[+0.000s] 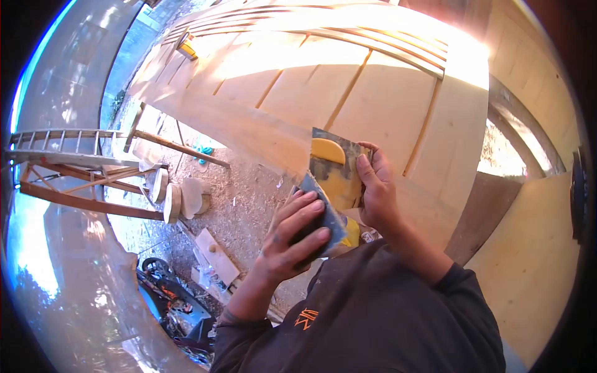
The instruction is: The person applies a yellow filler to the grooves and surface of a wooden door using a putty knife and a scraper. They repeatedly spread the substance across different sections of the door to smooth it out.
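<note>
My right hand (379,189) grips the edge of a dark, smeared plate (354,152) that carries a mound of yellow paste (328,151). More yellow smears cover the plate's lower part. Close by on the left, my left hand (295,230) is wrapped round a blue-grey flat tool (333,224) with a pale edge. The tool and the plate meet or nearly meet in front of my chest; I cannot tell whether they touch. Something yellow (351,233), partly hidden, shows just below them.
A large pale wooden panel (298,93) with brown strips stretches ahead and right. A yellow container (186,46) stands on its far left. Lower left are a ladder (68,133), round wood pieces (186,196), a board (217,255) and a dark machine-like object (180,304) on the littered floor.
</note>
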{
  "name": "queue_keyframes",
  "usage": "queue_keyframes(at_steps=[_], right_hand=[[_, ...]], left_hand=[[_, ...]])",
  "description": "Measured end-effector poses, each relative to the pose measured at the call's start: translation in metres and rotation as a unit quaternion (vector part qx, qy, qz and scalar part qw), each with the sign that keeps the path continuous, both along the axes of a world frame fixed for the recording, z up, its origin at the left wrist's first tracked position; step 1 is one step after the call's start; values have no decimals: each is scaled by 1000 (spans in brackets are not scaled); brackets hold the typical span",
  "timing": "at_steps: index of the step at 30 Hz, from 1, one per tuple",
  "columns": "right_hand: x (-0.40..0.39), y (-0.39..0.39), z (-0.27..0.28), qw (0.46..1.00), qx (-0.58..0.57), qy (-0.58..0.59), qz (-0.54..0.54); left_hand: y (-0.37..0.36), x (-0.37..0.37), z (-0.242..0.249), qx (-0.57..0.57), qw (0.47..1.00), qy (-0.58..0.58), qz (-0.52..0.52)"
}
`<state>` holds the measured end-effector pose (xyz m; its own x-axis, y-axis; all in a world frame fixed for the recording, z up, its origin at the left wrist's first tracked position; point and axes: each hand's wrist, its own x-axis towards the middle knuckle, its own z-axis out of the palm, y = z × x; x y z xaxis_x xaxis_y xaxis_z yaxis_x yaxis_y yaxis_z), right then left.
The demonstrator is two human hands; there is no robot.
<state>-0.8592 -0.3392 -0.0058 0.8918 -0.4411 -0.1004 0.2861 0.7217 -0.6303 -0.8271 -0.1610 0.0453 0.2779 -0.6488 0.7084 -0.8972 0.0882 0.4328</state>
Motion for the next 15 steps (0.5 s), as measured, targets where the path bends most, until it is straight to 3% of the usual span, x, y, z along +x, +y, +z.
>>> queue_keyframes(at_steps=[2,6,10,14,15], right_hand=[[-1,19,12,1000,-7,-23,3],[-11,39,16,999,-28,-29,20],[-26,48,20,994,-108,-30,7],[-30,46,12,966,-247,13,-76],[-33,46,11,956,-277,33,-90]], left_hand=[[15,0,0,53,997,-58,18],[38,7,-15,16,997,-28,71],[61,25,-37,180,975,-20,132],[67,3,-9,47,974,101,197],[66,-4,9,95,976,70,183]])
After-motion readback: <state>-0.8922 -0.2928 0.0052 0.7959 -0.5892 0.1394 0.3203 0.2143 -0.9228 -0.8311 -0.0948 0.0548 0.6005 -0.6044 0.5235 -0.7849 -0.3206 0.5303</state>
